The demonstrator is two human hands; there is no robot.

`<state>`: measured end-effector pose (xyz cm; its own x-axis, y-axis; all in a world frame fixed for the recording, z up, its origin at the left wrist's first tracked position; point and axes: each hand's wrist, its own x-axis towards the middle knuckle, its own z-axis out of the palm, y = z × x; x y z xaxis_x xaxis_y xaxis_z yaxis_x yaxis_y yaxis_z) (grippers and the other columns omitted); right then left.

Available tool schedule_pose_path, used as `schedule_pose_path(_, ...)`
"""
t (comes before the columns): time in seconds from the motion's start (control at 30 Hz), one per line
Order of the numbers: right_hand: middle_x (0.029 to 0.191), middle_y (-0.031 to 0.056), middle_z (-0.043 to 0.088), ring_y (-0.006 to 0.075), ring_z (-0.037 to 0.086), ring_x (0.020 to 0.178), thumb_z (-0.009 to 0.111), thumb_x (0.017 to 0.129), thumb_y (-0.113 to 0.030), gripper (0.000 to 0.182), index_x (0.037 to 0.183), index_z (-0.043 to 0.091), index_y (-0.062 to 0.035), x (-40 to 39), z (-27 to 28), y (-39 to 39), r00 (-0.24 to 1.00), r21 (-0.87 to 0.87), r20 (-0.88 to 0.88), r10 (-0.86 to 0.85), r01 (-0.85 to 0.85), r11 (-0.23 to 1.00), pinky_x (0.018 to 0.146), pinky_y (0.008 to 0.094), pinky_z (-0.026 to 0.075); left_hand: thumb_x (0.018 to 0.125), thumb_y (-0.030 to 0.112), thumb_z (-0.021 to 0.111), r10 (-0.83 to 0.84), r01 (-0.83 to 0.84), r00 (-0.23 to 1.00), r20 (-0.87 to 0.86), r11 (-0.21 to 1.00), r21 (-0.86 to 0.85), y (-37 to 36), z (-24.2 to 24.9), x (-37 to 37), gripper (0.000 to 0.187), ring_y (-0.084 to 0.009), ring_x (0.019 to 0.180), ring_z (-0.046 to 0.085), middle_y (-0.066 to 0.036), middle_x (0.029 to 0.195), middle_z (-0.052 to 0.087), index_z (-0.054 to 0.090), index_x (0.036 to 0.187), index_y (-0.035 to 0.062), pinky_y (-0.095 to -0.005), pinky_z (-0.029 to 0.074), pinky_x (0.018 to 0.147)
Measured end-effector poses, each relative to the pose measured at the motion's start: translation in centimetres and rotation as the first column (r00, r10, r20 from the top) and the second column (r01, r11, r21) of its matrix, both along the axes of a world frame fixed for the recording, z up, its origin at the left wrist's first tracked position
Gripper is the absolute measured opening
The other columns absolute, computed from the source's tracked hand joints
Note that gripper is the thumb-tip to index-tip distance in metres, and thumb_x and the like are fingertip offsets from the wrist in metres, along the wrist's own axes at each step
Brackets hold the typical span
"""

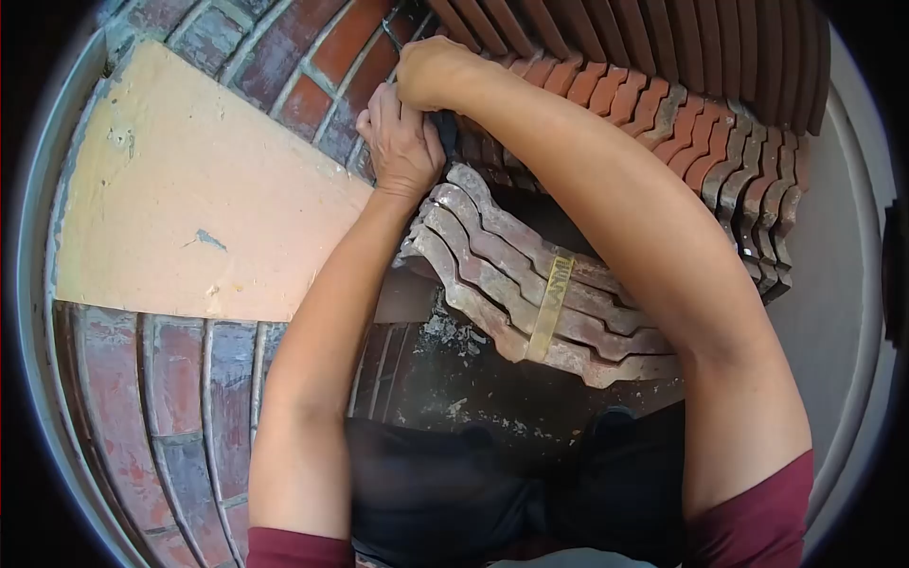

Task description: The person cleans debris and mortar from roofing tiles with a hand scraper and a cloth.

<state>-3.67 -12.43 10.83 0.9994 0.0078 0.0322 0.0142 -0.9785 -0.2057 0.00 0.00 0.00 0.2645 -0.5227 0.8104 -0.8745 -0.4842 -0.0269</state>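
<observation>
Filling the left and upper middle of the view, a brick surface (pixel 312 104) is laid in red and purplish-grey rows with pale joints, and a large part of it is covered by a cream panel (pixel 208 199) that is scuffed and chipped. The upper right is occupied by a row of orange-red tiles (pixel 615 90) with wavy edges, above which dark brown ribbed pieces (pixel 663 47) are lined up; a smooth grey surface (pixel 843 284) is seen at the far right. Pale flakes are scattered over the dark ground (pixel 473 398) below a stack of weathered tiles (pixel 502 256), on which a yellow strip (pixel 551 308) is marked with lettering that cannot be read with certainty. At the upper middle, beside the brick, the left hand (pixel 402 142) is placed with its fingers bent, and the right hand (pixel 431 76) is curled just above it; what is gripped by either cannot be told, since the fingertips are largely hidden. A dark object (pixel 448 134) is partly covered by the hands, just above the weathered stack, and a thin wire-like piece (pixel 390 33) is glimpsed beyond the right hand. Part of the weathered stack is blocked by the right arm, and the corners are cut off by the round black border
</observation>
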Motion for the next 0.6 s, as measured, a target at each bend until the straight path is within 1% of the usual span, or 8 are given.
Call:
schedule_pose_path(0.07,0.1,0.0174,0.074,0.032,0.073,0.094,0.066,0.078,-0.014,0.029,0.104,0.078,-0.0096,-0.3,0.4,-0.1,1.0,-0.022,-0.011,0.01,-0.011,1.0,0.078,0.0428,0.06,0.078,0.01,0.057,0.0,0.0,1.0,-0.006,1.0,-0.001,0.0,0.0,0.1,0.037,-0.0351,0.121,0.048,-0.017,0.117,0.055,0.058,0.114,0.0033,-0.0474,0.032,0.095)
schedule_pose_path(0.17,0.09,0.0143,0.075,0.0321,0.074,0.084,0.065,0.079,-0.012,0.027,0.102,0.078,-0.009,0.3,0.6,-0.8,0.986,0.247,-0.153,-0.07,0.107,0.963,0.075,0.0419,0.06,0.078,0.01,0.056,-0.004,0.004,1.0,0.026,1.0,-0.023,-0.4,-0.3,-0.3,0.035,-0.0357,0.119,0.049,-0.017,0.117,0.055,0.058,0.112,0.003,-0.0476,0.031,0.095)
schedule_pose_path(0.27,0.085,0.0128,0.075,0.0323,0.073,0.078,0.064,0.08,-0.014,0.025,0.101,0.078,-0.0077,0.6,0.2,-0.9,0.978,0.395,-0.158,-0.136,0.189,0.899,0.075,0.0417,0.06,0.077,0.009,0.056,-0.009,0.01,0.999,0.035,0.999,-0.034,-0.4,-0.2,-0.2,0.033,-0.0361,0.118,0.049,-0.017,0.117,0.055,0.059,0.109,0.0019,-0.0476,0.031,0.096)
schedule_pose_path(0.33,0.086,0.0133,0.075,0.0321,0.073,0.079,0.064,0.081,-0.016,0.026,0.101,0.078,-0.0063,0.9,-0.5,-0.6,0.998,-0.021,-0.011,0.057,-0.057,0.998,0.075,0.0415,0.06,0.077,0.009,0.056,-0.001,0.002,1.0,0.01,1.0,-0.03,-0.4,0.0,-0.3,0.032,-0.0362,0.119,0.049,-0.017,0.118,0.056,0.059,0.108,0.0019,-0.0475,0.031,0.097)
schedule_pose_path(0.4,0.086,0.0135,0.075,0.0321,0.073,0.079,0.064,0.082,-0.017,0.026,0.1,0.078,-0.0052,0.9,-0.6,-0.5,0.99,-0.165,0.077,0.122,-0.108,0.98,0.074,0.0415,0.06,0.077,0.01,0.056,-0.003,0.003,1.0,0.012,0.999,-0.033,-0.3,0.1,-0.2,0.032,-0.0362,0.12,0.05,-0.017,0.118,0.056,0.06,0.108,0.0019,-0.0473,0.031,0.097)
schedule_pose_path(0.47,0.084,0.0133,0.075,0.0324,0.073,0.077,0.064,0.082,-0.018,0.026,0.099,0.078,-0.0046,-0.1,-0.9,-0.5,0.987,-0.003,0.157,0.012,-0.011,1.0,0.073,0.0416,0.061,0.077,0.01,0.056,-0.015,0.016,0.999,0.036,0.999,-0.049,-0.4,0.0,-0.1,0.032,-0.0361,0.12,0.05,-0.017,0.118,0.056,0.061,0.107,0.002,-0.047,0.031,0.096)
schedule_pose_path(0.57,0.08,0.0239,0.072,0.0324,0.074,0.071,0.056,0.081,-0.005,0.024,0.092,0.072,0.0075,-2.3,1.3,-0.9,0.994,0.169,0.105,-0.028,0.01,0.986,0.06,0.0387,0.058,0.083,0.01,0.052,0.019,-0.019,1.0,0.018,1.0,0.001,-0.1,0.0,-0.2,0.036,-0.0349,0.12,0.051,-0.018,0.119,0.056,0.059,0.118,0.0041,-0.0447,0.031,0.097)
schedule_pose_path(0.6,0.089,0.022,0.072,0.0327,0.073,0.081,0.058,0.081,-0.009,0.025,0.096,0.074,0.0038,-1.5,1.6,-1.1,1.0,0.163,-0.007,-0.011,0.012,0.987,0.068,0.0394,0.058,0.083,0.01,0.053,0.014,-0.014,1.0,0.011,1.0,0.0,-0.1,0.1,-0.3,0.036,-0.0349,0.12,0.051,-0.018,0.12,0.056,0.059,0.118,0.004,-0.0448,0.031,0.097)
